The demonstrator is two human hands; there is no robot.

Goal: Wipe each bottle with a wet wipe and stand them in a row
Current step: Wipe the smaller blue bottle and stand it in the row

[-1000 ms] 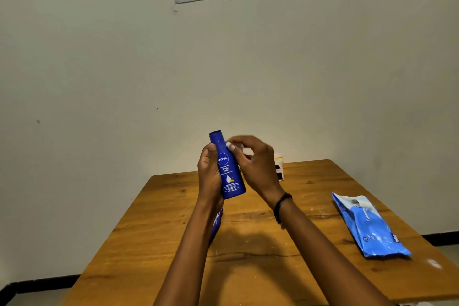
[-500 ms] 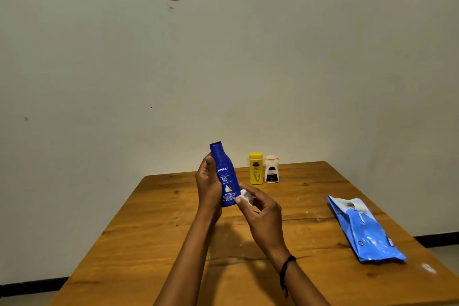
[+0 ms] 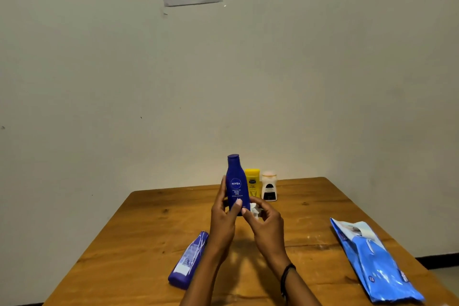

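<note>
Held bottle (image 3: pixel 236 182) upright above table (image 3: pixel 139 233) centre, between both hands. Two small bottles (image 3: pixel 260 184) side by side behind it at far edge. Another bottle (image 3: pixel 188 259) lying flat front-left. Wipes pack (image 3: pixel 372 259) flat on right side.

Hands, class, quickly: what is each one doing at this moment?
Left hand: closed around the blue Nivea bottle, holding it upright above the table.
Right hand: fingers pinched on a small white wipe beside the bottle's base.
</note>
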